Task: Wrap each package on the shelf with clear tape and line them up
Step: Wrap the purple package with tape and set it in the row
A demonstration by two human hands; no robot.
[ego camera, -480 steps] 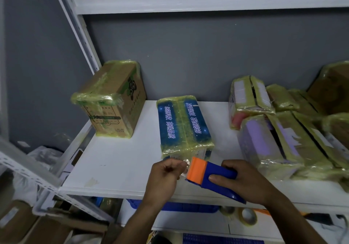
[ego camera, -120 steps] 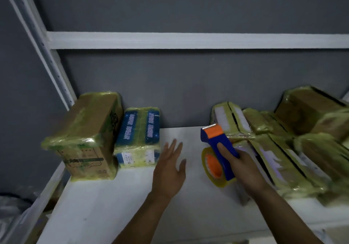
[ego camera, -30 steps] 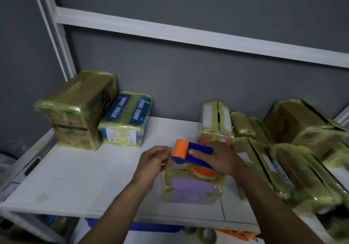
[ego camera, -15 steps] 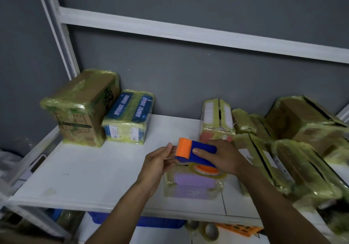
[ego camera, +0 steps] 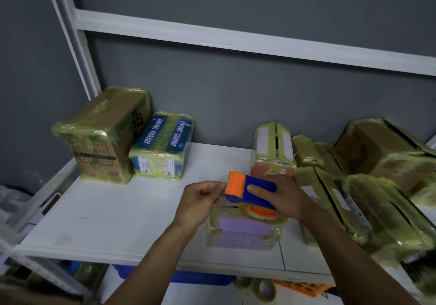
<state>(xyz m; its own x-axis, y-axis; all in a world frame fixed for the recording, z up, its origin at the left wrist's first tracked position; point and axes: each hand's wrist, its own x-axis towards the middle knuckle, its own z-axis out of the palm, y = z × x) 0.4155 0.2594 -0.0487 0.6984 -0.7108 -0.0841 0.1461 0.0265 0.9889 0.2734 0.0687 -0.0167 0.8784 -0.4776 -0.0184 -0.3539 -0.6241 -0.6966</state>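
Glossy-taped pkgs (ego camera: 162,144); matt shelf (ego camera: 118,210); plastic dispenser (ego camera: 258,185)

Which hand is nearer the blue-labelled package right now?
Left. The left hand sits just front-right of the blue-labelled package, apart from it. The right hand grips the tape dispenser farther right, over the purple package.

Purple package (ego camera: 243,231): wrapped in shiny tape, lies flat near the front edge of the shelf (ego camera: 118,210).
Tape gun (ego camera: 258,182): blue and orange, with a clear roll, just above the purple package.
Brown box (ego camera: 103,135): wrapped, back left.
Blue package (ego camera: 162,146): wrapped, touching the brown box.
Other packages (ego camera: 377,186): wrapped, piled on the right.
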